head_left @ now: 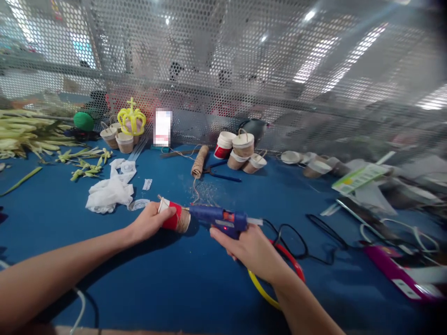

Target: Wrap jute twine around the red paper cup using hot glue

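Observation:
My left hand [151, 221] is closed around a small red-and-white paper cup [171, 215], tipped on its side, with brown twine wound round one end. In my right hand [249, 244] is a blue hot glue gun [220, 217] with a clear glue stick jutting from its back and a small red light lit. The nozzle points left and reaches the twine-wrapped end of the cup; whether it touches cannot be made out. A roll of twine [199, 163] lies beyond the gun, one strand trailing toward it.
Behind the roll sit blue-handled pliers [223, 177] and several twine-wrapped cups [243, 144]. Crumpled white tissue [110, 193] lies left, with a yellow crown-shaped piece [132, 118] farther back. Black cord [296, 242] and a red-yellow ring [261, 291] are near my right arm. A perforated metal screen [209, 56] bounds the table.

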`<state>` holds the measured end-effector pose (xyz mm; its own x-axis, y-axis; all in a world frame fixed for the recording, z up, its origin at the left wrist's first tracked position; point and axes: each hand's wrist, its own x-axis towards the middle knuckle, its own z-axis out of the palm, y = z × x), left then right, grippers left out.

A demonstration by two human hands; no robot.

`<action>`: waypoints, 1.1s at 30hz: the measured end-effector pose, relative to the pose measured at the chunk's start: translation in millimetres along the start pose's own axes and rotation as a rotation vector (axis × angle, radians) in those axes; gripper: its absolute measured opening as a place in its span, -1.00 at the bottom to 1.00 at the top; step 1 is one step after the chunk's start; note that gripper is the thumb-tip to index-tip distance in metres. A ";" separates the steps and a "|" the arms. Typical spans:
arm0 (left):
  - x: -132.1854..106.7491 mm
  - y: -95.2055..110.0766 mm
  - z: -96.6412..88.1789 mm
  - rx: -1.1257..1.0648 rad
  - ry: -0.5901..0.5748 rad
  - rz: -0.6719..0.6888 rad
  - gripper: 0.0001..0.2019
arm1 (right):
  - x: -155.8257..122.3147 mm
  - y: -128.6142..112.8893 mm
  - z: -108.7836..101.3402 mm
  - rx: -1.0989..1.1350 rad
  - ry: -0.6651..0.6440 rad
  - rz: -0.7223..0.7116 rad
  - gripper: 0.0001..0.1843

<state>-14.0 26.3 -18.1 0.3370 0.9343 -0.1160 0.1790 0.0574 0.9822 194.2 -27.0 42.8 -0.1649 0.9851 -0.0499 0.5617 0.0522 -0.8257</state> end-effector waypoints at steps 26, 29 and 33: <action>1.2 4.4 -2.0 0.084 -0.064 0.039 -0.66 | -2.8 5.6 6.0 -0.286 0.031 -0.179 -0.86; 1.4 3.5 -1.9 0.095 -0.054 0.028 -0.65 | -2.9 6.8 6.6 -0.252 0.024 -0.159 -0.85; -0.6 5.9 -1.1 0.071 -0.089 0.048 -0.67 | -0.3 7.6 7.4 -0.253 0.049 -0.170 -0.86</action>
<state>-14.1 26.5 -12.1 0.4272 0.9002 -0.0846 0.2244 -0.0149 0.9744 192.5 -28.1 32.4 -0.2380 0.9650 0.1097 0.7141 0.2504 -0.6537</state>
